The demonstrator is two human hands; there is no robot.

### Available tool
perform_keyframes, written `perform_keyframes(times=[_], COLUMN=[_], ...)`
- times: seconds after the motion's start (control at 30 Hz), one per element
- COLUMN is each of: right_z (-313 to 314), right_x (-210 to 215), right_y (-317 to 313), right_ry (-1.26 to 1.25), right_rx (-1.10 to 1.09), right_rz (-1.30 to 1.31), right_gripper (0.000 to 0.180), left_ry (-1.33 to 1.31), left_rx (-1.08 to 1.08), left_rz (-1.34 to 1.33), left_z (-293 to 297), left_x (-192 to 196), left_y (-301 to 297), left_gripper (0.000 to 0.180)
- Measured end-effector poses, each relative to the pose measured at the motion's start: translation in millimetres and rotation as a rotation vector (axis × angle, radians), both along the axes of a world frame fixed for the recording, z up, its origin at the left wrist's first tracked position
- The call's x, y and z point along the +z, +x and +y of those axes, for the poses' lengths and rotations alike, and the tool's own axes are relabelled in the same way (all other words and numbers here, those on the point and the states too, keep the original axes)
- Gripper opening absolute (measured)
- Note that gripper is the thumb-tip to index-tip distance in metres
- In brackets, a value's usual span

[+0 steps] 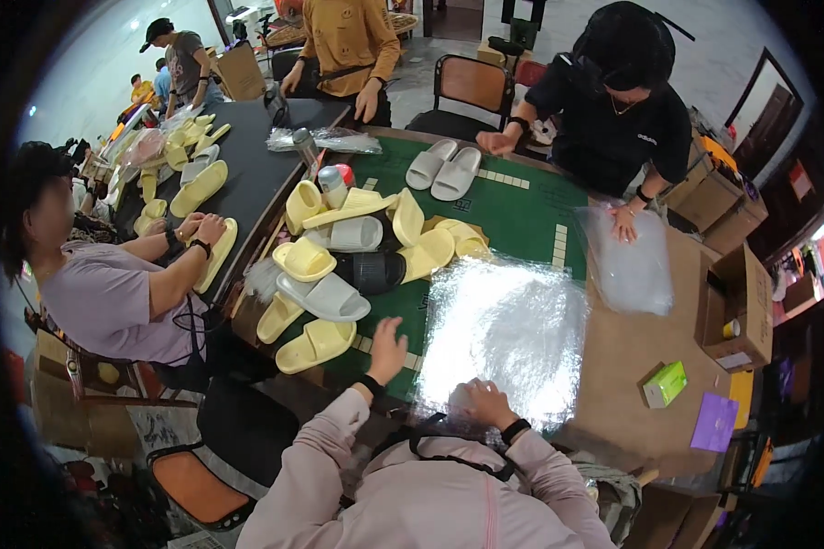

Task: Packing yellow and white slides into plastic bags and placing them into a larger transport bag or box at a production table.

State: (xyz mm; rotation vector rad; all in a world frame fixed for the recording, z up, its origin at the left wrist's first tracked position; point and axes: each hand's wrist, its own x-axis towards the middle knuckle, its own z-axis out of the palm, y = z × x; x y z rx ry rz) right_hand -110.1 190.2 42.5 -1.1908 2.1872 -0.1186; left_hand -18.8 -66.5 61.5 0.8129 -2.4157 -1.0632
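My left hand (389, 351) is raised over the green mat, open and empty, its fingers stretched toward the pile of slide sandals. Nearest to it are a pale yellow slide (316, 346) and a grey slide (325, 297). My right hand (482, 403) rests at the near edge of a stack of shiny clear plastic bags (513, 320), fingers bent and drawn together. Whether it pinches a bag edge is hidden by glare. A black slide (372, 271) and more yellow ones lie heaped behind.
Across the table, a person in black (613, 119) presses a hand on more clear bags (627, 265). At left, another person (128, 274) handles a yellow slide (218, 252). A grey pair (444, 171), a green box (666, 384) and a cardboard carton (742, 306) stand around.
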Motion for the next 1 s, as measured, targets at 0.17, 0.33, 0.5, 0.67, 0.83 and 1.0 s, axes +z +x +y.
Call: perform_keyframes(times=[0.17, 0.33, 0.5, 0.67, 0.83, 1.0], right_z=[-1, 0, -2, -4, -5, 0], right_x=[-10, -21, -33, -32, -13, -31], right_y=[10, 2, -2, -2, -1, -3], right_ry=[0.155, 0.213, 0.183, 0.203, 0.208, 0.179], right_rx=[-0.012, 0.035, 0.076, 0.122, 0.077, 0.141], right_rz=[-0.029, -0.053, -0.102, -0.119, -0.156, -0.114], right_gripper=[0.057, 0.060, 0.061, 0.065, 0.062, 0.062], left_ry=[-0.201, -0.304, -0.293, -0.285, -0.157, -0.214], left_rx=[0.238, 0.352, 0.379, 0.407, 0.462, 0.558], left_rz=[-0.029, -0.106, -0.265, -0.420, -0.553, -0.590], left_z=[-70, -127, -171, -189, -193, -201], left_x=[-4, 10, 13, 11, 13, 2], left_y=[18, 16, 14, 4, -4, -11], left_gripper=[0.047, 0.052, 0.054, 0.056, 0.057, 0.056])
